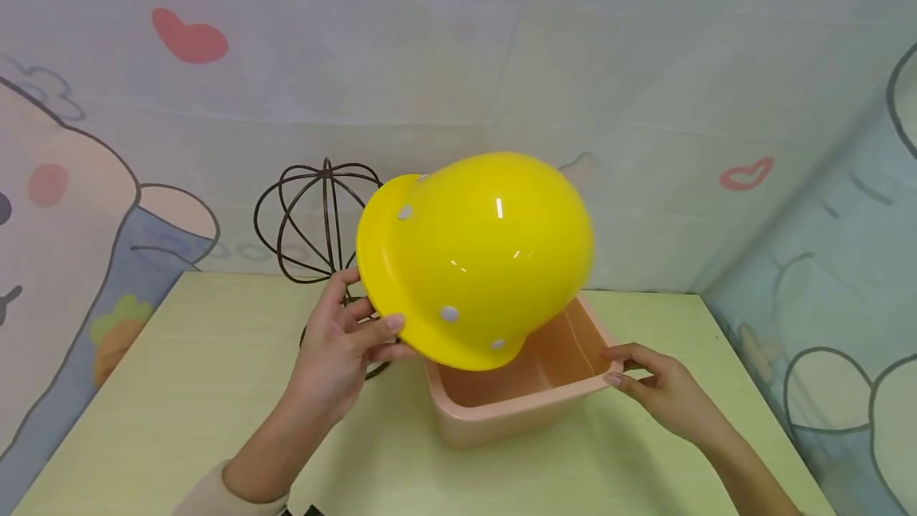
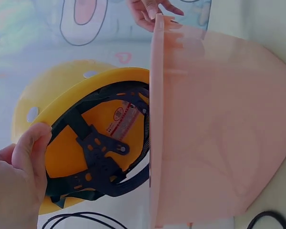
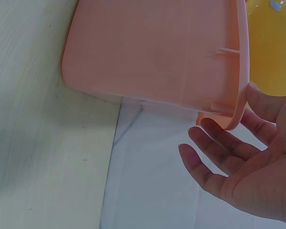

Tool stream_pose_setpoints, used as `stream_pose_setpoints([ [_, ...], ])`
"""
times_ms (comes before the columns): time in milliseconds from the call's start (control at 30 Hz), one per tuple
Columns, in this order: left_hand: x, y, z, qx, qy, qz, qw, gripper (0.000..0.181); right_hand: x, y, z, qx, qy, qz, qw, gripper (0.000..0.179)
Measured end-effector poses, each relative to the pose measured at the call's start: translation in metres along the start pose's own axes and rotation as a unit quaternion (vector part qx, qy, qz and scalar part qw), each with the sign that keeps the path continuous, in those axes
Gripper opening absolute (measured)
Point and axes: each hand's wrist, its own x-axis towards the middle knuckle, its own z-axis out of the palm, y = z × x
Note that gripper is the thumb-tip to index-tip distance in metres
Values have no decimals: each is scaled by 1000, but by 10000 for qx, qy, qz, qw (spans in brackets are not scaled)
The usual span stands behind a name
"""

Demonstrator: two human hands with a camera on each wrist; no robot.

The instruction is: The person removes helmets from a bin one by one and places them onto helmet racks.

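A yellow hard hat with white round studs is held tilted above a pink plastic bin. My left hand grips the hat by its brim, thumb on the outer face. In the left wrist view the hat's dark inner harness and a label show inside the shell. My right hand pinches the bin's rim at its right corner, and the right wrist view shows the other fingers spread below that rim. The hat covers the bin's far left part.
Behind the hat and left hand stands a dark wire rack with a round cage top. The light wooden table meets a printed cloth backdrop at the back and a side cloth on the right.
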Motion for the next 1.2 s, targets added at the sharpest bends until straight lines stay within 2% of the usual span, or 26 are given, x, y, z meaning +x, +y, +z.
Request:
stream_pose_setpoints([
  [400, -1, 17, -12, -271, -64, 920, 9954, 46, 1, 2, 1, -10, 41, -124, 9999, 24],
  [667, 0, 24, -23, -713, 94, 1119, 9911, 45, 1, 2, 0, 74, 38, -114, 9999, 24],
  [967, -3, 23, -39, -1352, 289, 1438, 9799, 45, 1, 2, 0, 17, 31, -18, 10000, 25],
  [1200, -3, 21, -55, -1840, 569, 1662, 9671, 44, 2, 1, 1, 34, 47, -33, 10000, 24],
])
